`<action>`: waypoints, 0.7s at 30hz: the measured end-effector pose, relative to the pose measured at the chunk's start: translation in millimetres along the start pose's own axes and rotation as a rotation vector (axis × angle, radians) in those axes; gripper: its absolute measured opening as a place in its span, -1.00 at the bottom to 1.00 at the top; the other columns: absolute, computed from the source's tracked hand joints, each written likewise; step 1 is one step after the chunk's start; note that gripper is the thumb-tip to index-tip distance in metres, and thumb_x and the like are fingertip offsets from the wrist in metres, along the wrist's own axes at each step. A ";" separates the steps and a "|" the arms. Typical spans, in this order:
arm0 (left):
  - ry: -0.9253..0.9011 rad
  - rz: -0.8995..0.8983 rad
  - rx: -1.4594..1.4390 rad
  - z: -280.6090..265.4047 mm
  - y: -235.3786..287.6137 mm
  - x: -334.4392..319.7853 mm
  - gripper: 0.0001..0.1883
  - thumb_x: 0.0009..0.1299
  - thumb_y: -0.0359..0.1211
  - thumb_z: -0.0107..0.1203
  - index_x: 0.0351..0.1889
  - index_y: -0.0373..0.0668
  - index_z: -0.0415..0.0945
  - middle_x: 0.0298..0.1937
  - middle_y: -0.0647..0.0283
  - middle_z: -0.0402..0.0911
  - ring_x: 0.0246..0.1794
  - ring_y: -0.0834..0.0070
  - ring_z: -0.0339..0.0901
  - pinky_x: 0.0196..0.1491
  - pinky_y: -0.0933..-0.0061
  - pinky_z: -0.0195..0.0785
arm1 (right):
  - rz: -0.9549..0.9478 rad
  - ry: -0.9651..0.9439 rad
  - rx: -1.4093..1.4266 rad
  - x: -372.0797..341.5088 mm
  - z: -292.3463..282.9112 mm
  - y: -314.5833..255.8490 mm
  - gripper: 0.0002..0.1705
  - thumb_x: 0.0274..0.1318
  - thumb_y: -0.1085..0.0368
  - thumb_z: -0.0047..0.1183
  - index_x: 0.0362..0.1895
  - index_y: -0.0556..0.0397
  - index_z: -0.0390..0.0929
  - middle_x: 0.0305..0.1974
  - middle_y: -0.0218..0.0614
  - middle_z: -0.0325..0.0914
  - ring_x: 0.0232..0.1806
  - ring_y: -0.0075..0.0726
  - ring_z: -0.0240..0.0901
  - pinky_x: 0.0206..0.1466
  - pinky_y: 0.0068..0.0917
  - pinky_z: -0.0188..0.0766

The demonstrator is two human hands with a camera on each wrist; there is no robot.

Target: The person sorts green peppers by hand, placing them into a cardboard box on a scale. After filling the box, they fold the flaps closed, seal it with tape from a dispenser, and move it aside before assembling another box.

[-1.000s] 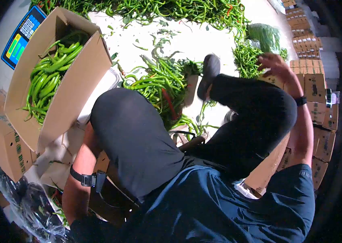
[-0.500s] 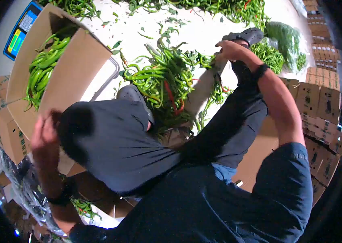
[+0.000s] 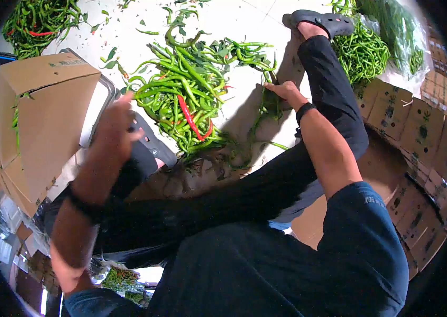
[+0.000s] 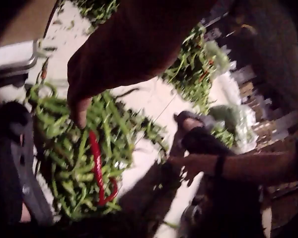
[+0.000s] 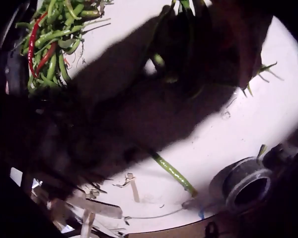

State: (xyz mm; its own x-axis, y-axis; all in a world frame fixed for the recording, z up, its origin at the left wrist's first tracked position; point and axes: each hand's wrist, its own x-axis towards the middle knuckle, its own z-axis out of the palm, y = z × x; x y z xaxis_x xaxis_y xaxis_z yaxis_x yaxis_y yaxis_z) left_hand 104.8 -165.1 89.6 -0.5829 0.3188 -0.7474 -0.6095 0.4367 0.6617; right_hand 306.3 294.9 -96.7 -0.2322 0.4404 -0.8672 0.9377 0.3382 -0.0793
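A loose pile of green chili peppers lies on the pale floor, with a long red chili pepper on top. At the pile's left side hovers my left hand, its fingers loosely extended and holding nothing; the left wrist view has it above the chilies. Reaching down beside the bent leg, my right hand has its fingers spread over a few loose green chilies. Deep shadow hides most of that hand in the right wrist view, where chilies poke out around it.
A cardboard box stands on a scale at the left, chilies partly visible inside. Clogs are on both feet. More chilies and a plastic bag lie at the upper right, above stacked cartons.
My left hand has swung from beside the knee and box over toward the chili pile. My right hand has come down from near the shoe to the loose chilies. The view has shifted.
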 end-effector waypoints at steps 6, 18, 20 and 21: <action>0.314 -0.702 -0.307 111.3 -90.4 14.1 -0.17 0.47 0.28 -0.15 0.52 -0.06 0.08 0.51 -0.01 0.12 0.50 -0.07 0.08 0.30 -0.57 -0.08 | 0.247 -0.031 0.789 40.8 21.1 61.9 0.13 0.06 -0.58 -0.07 0.34 0.17 0.41 0.31 -0.03 0.41 0.33 0.09 0.33 0.29 0.20 0.22; 0.378 -0.784 -0.944 130.7 -300.4 77.4 -0.16 0.46 0.32 -0.29 0.49 -0.09 0.23 0.53 0.19 0.21 0.45 0.18 0.25 0.47 -0.16 -0.04 | 0.281 0.178 0.701 -1.7 67.6 -38.5 -0.04 0.31 -0.35 -0.17 0.26 0.41 0.35 0.11 0.02 0.53 0.11 0.05 0.51 0.22 -0.10 0.38; 0.423 -0.745 -1.041 139.0 -290.1 81.1 -0.18 0.47 0.28 -0.35 0.49 -0.08 0.24 0.54 0.23 0.22 0.47 0.23 0.23 0.48 -0.10 -0.03 | 0.211 0.473 0.198 -14.1 93.5 -78.3 0.04 0.23 -0.27 0.01 0.45 0.33 0.04 0.27 0.31 0.31 0.27 0.37 0.37 0.34 0.01 0.30; 0.537 -0.795 -0.997 150.5 -211.7 59.3 -0.21 0.48 0.26 -0.33 0.48 -0.07 0.27 0.52 0.25 0.25 0.49 0.27 0.20 0.48 -0.10 -0.02 | 0.133 0.452 0.203 -14.5 111.8 -87.6 0.02 0.23 -0.23 0.04 0.50 0.19 -0.03 0.35 0.27 0.16 0.30 0.48 0.25 0.35 0.13 0.25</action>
State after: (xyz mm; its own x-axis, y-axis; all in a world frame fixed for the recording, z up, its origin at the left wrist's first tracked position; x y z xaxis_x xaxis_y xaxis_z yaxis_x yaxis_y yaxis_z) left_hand 280.1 -112.1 -103.9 0.1043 -0.1891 -0.9764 -0.8624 -0.5062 0.0060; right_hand 256.4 165.9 -132.2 -0.1540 0.7994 -0.5807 0.9876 0.1066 -0.1153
